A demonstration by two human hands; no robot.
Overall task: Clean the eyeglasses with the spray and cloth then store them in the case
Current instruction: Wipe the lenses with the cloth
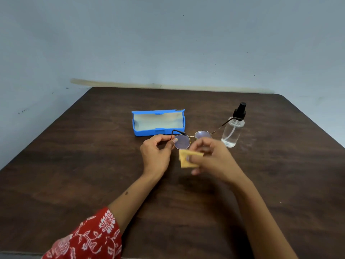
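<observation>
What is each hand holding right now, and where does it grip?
The left hand pinches the eyeglasses at the frame's left end, by the hinge. The right hand holds the folded yellow cloth between its fingers.

Thin metal-framed eyeglasses (190, 139), soft yellow cloth (186, 159), matt blue plastic case (158, 123), dark wood-grain table (74, 165).

No readable text, label or brand on anything before me, on my table or otherwise.
</observation>
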